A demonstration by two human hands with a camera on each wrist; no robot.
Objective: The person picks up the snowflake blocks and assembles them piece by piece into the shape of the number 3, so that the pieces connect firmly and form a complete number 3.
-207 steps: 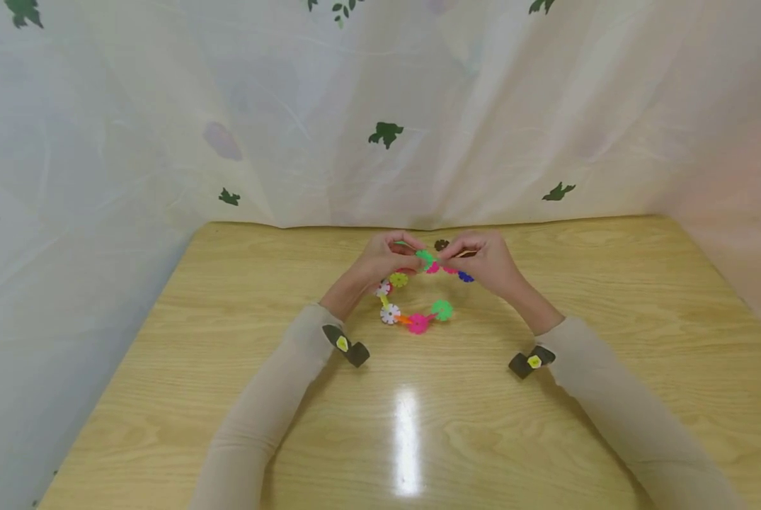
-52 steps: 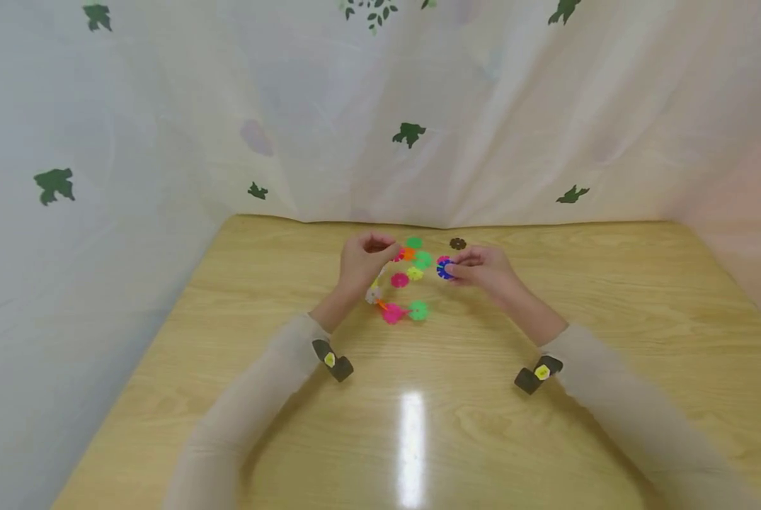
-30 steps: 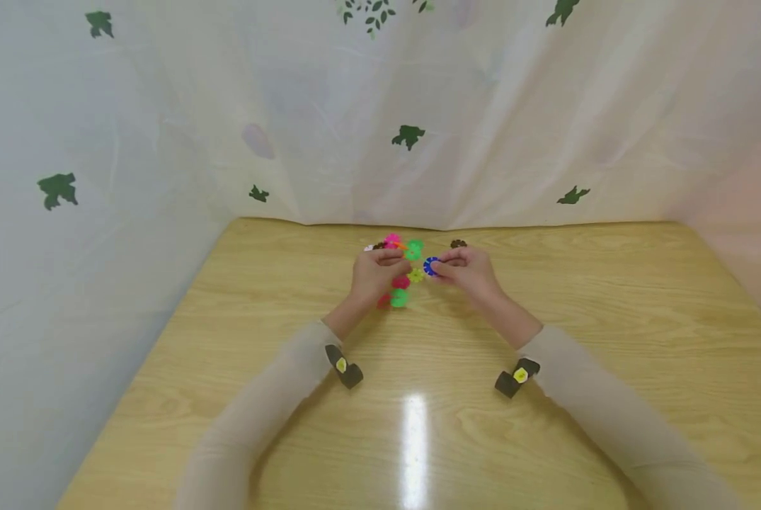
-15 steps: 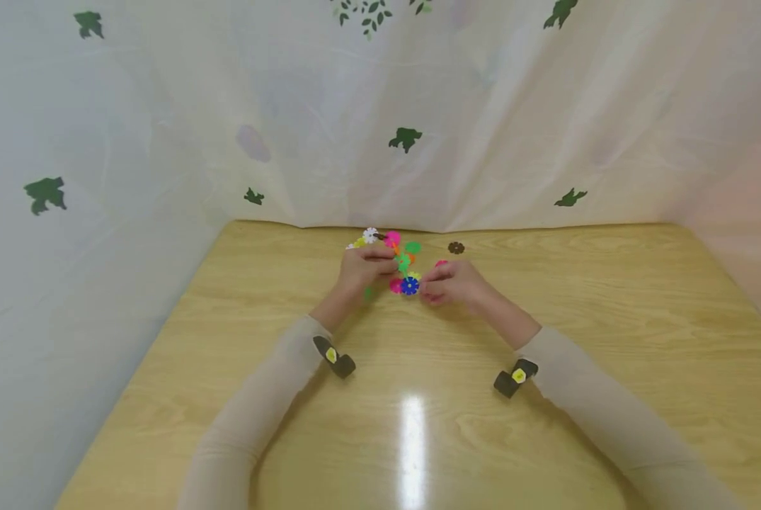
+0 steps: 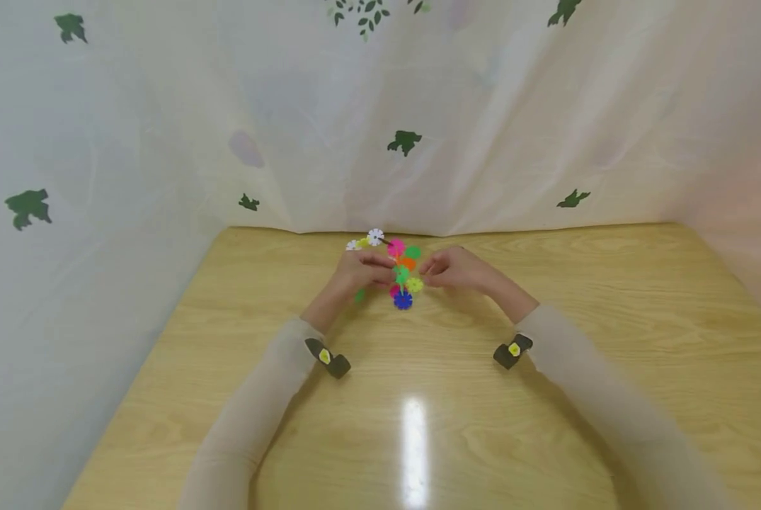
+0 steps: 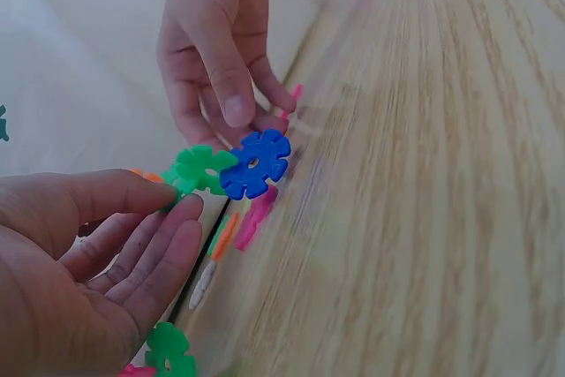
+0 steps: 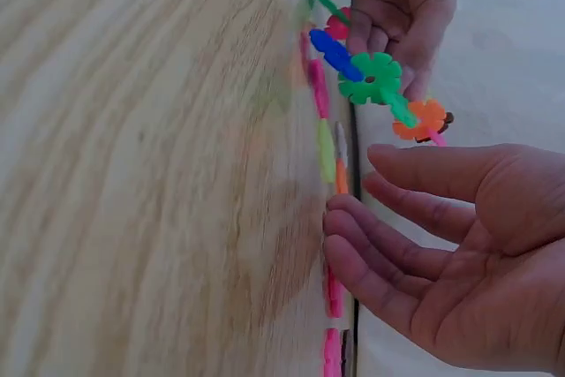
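Pale leaf-printed curtain [image 5: 329, 142] is hanging behind the far edge of a wood-grained table [image 5: 482, 411]; a streak of glare [image 5: 414, 453] is showing toward the near edge. Work is going on just in from the far edge, around its middle.

Main change: the blue disc [image 5: 403, 301], pinched by the right hand [image 5: 453, 269] a second ago, is now sitting at the end of the disc chain [image 5: 396, 247], its rim meeting that of a green disc [image 6: 203, 168]. Left hand [image 5: 359, 273] is pinching the chain close to that joint, thumb toward fingertips. Blue disc is hanging on the near-edge side, seemingly off the surface. White disc [image 5: 375, 236] of the chain is showing nearer the far edge.

Right hand is holding nothing: fingers are curving loosely, a gap standing between them and the thumb. A pink disc [image 7: 333, 293] is lying behind those fingertips; touching or not, cannot tell. Loose yellow disc [image 5: 415, 285] and orange disc [image 5: 408, 264] are lying beside the chain.

Reading: the chain is apparently gaining a link, and the right hand is being freed. Joint tightness is not showing; a weak slot could be risking a drop.
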